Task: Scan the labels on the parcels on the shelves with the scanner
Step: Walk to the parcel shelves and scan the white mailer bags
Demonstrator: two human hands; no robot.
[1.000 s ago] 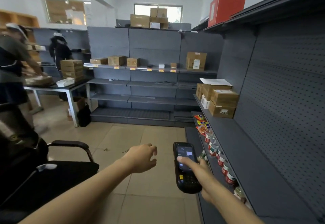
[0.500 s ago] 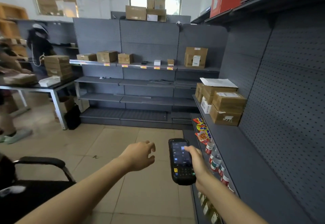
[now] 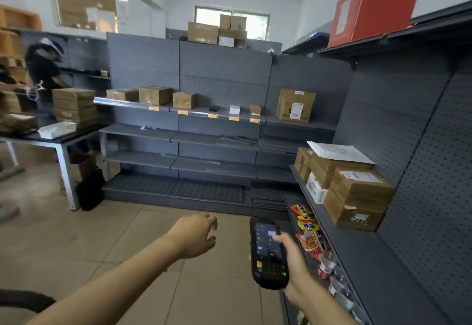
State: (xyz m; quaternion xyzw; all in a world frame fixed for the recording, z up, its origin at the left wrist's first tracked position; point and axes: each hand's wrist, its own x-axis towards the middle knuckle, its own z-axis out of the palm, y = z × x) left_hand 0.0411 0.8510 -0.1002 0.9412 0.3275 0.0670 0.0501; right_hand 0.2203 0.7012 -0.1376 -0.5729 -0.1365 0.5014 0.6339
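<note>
Tiled floor (image 3: 127, 238) lies bare ahead; right hand (image 3: 293, 260) grips scanner (image 3: 268, 250), left hand (image 3: 194, 235) loose.

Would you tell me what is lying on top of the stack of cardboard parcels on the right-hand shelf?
A flat white mailer envelope lies across the rear cardboard parcels. The front parcel's top shows a white label. Whatever the envelope covers is hidden.

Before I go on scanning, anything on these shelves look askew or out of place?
Nothing damaged or spilled. The white envelope lies loosely across the parcel stack on the right shelf, overhanging its edges.
</note>
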